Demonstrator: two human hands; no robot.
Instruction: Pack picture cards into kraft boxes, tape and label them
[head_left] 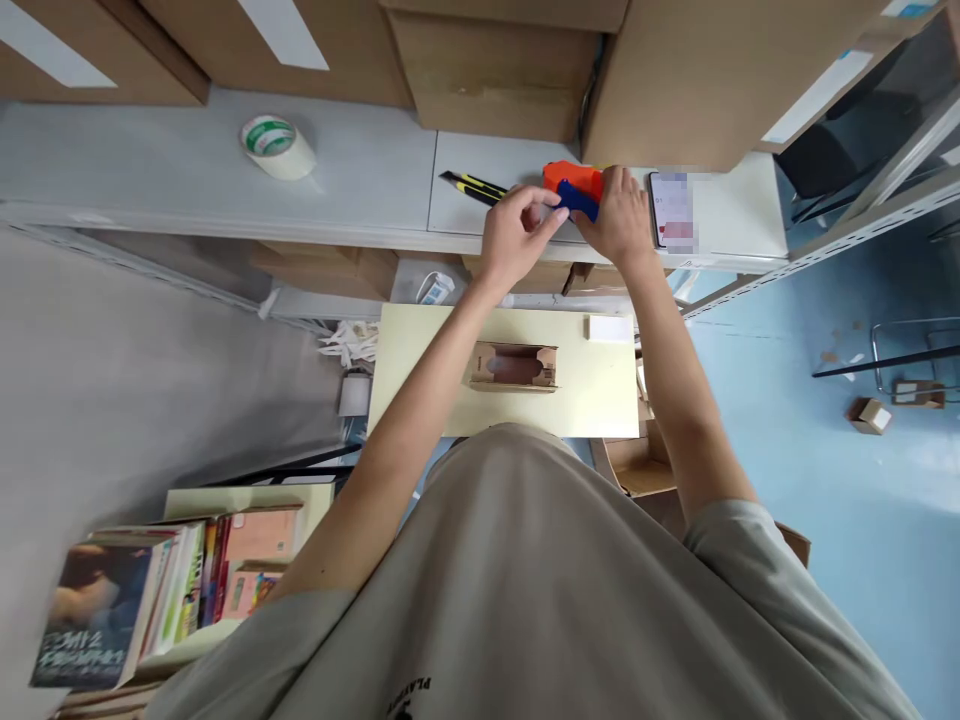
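Note:
On the grey shelf, an orange and blue tape dispenser [574, 188] lies between my hands, partly covered by them. My right hand [621, 215] grips its right end, the fingers curled over the far side. From the left, my left hand [519, 230] reaches in with thumb and forefinger closed at the blue part's edge; any small piece between the tips is too small to make out. Just left of that hand lies a black and yellow utility knife [474, 187], its end near my knuckles. A phone [671, 210] with a lit, partly blurred screen rests right of my right hand.
Large cardboard boxes [495, 75] line the shelf's back. A tape roll [277, 147] stands at the left. Below, an open small carton [514, 367] and a white box [610, 328] sit on a pale yellow board [420, 350]. Books [180, 580] are stacked lower left.

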